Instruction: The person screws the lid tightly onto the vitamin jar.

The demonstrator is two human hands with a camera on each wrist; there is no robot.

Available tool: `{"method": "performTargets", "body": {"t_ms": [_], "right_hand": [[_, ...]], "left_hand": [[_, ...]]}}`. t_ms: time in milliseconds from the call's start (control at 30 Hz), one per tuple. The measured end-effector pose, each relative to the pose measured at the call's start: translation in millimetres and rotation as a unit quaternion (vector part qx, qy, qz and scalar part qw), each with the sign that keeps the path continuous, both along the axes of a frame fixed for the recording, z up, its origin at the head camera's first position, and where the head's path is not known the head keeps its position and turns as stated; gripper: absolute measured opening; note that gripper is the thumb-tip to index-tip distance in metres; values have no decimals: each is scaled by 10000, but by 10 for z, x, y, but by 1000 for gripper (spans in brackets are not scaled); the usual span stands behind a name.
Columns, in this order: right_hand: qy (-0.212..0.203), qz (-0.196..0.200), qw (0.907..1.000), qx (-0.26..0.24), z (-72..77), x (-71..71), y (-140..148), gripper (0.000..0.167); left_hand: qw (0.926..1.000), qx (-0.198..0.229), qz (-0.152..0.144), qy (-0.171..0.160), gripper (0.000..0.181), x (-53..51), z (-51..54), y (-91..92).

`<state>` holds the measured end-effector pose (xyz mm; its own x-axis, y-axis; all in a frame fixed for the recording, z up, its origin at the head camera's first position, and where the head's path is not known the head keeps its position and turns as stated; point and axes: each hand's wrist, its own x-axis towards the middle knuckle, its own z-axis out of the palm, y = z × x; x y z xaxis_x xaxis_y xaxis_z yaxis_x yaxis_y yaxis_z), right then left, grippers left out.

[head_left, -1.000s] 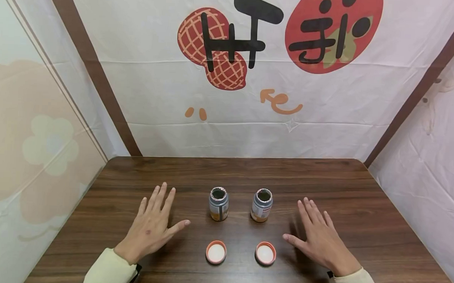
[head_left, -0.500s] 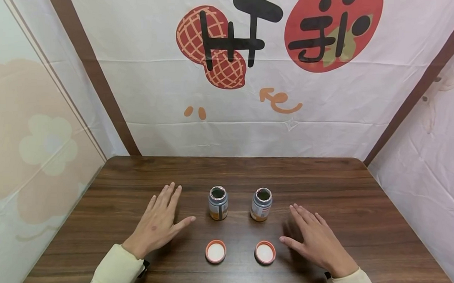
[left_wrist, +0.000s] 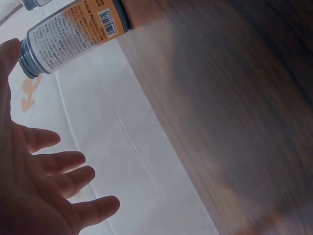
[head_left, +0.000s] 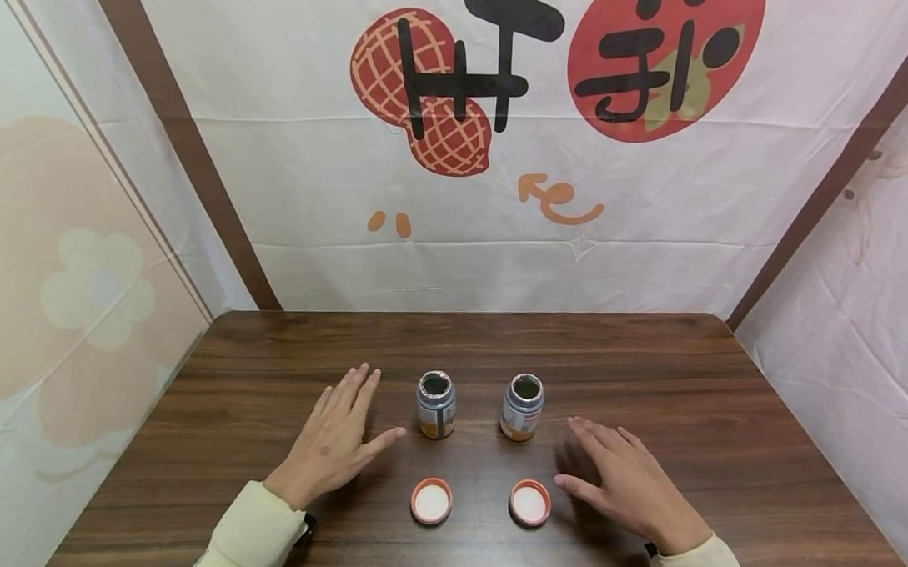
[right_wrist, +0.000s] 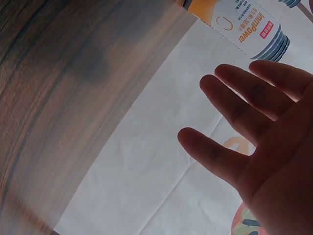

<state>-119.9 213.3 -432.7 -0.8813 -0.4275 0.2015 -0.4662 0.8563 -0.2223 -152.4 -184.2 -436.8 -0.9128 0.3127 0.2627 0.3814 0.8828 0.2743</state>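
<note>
Two small grey-and-orange bottles stand upright and uncapped on the table: a left bottle (head_left: 436, 410) and a right bottle (head_left: 521, 413). In front of each lies an orange-rimmed cap with its white inside facing up, the left cap (head_left: 431, 502) and the right cap (head_left: 530, 503). My left hand (head_left: 333, 450) hovers left of the left bottle, fingers spread, holding nothing. To the right of the right bottle, my right hand (head_left: 627, 481) hangs over the table with relaxed, extended fingers and nothing in it. Labels show on a bottle (left_wrist: 73, 32) in the left wrist view and on a bottle (right_wrist: 244, 24) in the right.
The dark wood table (head_left: 617, 348) has rounded back corners. Behind it hangs a white printed cloth (head_left: 315, 187), with further cloth panels at the left (head_left: 84, 346) and right (head_left: 858, 314).
My left hand has moved right, closer to the left bottle. My right hand has shifted slightly left and nearer, its fingers bending a little. Bottles and caps stay in place.
</note>
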Motion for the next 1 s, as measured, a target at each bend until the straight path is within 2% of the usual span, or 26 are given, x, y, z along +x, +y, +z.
{"method": "performTargets", "body": {"t_ms": [367, 633, 867, 1000], "right_hand": [[232, 284, 9992, -150, -29, -6, -84, 72], [60, 474, 9987, -201, -34, 27, -181, 71], [280, 698, 9968, -264, -54, 24, -240, 69], [271, 812, 9961, -211, -72, 16, -280, 69]], "left_hand": [[9998, 151, -92, -69, 91, -51, -36, 127], [9996, 251, -157, -4, 89, -78, -48, 193], [9993, 323, -162, -19, 90, -95, -22, 251], [9992, 368, -150, -54, 89, -98, -8, 288]]}}
